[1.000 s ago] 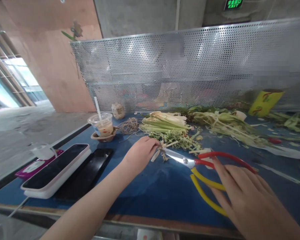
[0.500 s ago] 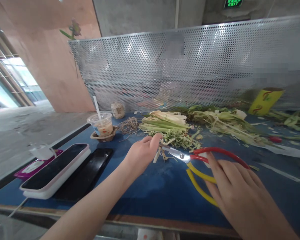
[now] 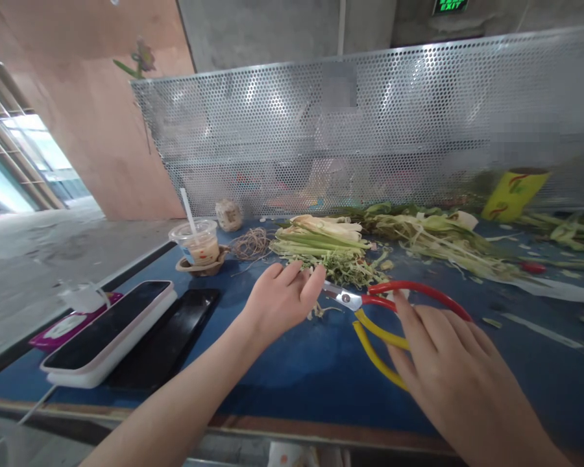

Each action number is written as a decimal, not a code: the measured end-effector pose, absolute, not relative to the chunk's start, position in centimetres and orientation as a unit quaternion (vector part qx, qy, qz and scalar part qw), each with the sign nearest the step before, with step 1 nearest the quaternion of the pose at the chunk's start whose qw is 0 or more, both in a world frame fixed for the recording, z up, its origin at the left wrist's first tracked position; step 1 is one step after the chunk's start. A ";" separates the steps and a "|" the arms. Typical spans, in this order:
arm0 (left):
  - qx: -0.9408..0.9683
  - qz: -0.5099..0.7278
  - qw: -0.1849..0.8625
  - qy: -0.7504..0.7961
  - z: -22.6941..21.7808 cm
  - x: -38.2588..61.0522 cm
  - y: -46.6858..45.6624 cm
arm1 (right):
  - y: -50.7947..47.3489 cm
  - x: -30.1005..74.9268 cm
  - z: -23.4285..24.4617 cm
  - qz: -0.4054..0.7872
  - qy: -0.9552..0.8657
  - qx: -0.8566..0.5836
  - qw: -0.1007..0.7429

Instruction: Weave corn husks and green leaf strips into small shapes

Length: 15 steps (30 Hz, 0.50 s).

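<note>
My right hand (image 3: 448,350) is wrapped round a pair of scissors (image 3: 346,298) with red and yellow handles. Their metal blades point left, and the tips disappear behind my left hand (image 3: 285,292). That hand is closed, thumb pressed towards the fingers; whatever it pinches is hidden. Small dry scraps (image 3: 318,310) lie on the table just below the blades. Behind both hands is a pile of green trimmings (image 3: 343,266), up against a bundle of pale green stalks and husks (image 3: 321,237).
The blue table (image 3: 282,383) carries a drink cup (image 3: 199,243) in a cardboard holder, tangled twine (image 3: 250,244), phones (image 3: 111,318) at left, and more husks (image 3: 433,233) at right. A yellow roll (image 3: 516,194) stands before the perforated metal panel (image 3: 272,136).
My right hand and the scissors have shifted left, bringing the blades nearer my left hand. The left hand's thumb has moved slightly right, and its other fingers show more.
</note>
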<state>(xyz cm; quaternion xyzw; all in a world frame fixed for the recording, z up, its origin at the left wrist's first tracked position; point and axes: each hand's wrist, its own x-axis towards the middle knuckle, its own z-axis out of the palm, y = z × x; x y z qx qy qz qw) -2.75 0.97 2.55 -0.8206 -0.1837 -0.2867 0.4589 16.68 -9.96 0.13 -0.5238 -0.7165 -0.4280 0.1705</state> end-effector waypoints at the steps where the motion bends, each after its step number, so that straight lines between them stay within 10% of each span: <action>1: -0.821 -0.289 0.458 -0.181 2.6 -2.8 1.0 | -10.0 16.7 0.1 -0.429 -0.714 -0.525 0.175; 15: -0.851 -0.289 0.413 -0.147 2.2 -2.9 1.0 | -9.7 17.2 -0.5 -0.396 -0.754 -0.503 0.150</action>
